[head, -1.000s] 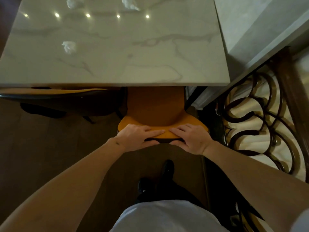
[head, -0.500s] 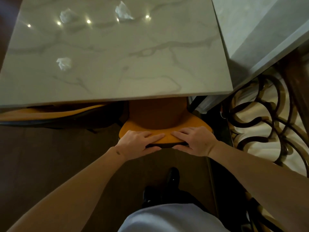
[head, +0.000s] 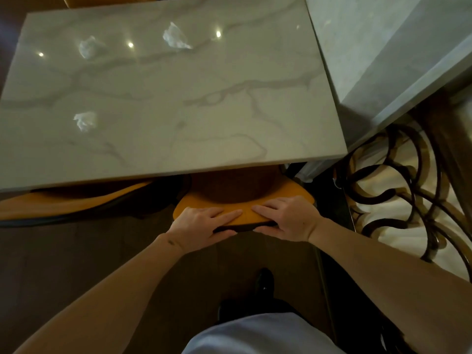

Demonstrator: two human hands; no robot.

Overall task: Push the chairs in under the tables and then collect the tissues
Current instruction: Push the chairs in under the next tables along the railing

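Further under the table now, the orange chair faces away, backrest top running left-right. Left hand and right hand grip it, fingers on top, thumbs beneath.

The table is pale grey-white marble with darker grey veins. The three tissues on it are white, and the chair is orange-yellow with a dark edge. The floor is dark brown, and the railing has dark curling scrolls.
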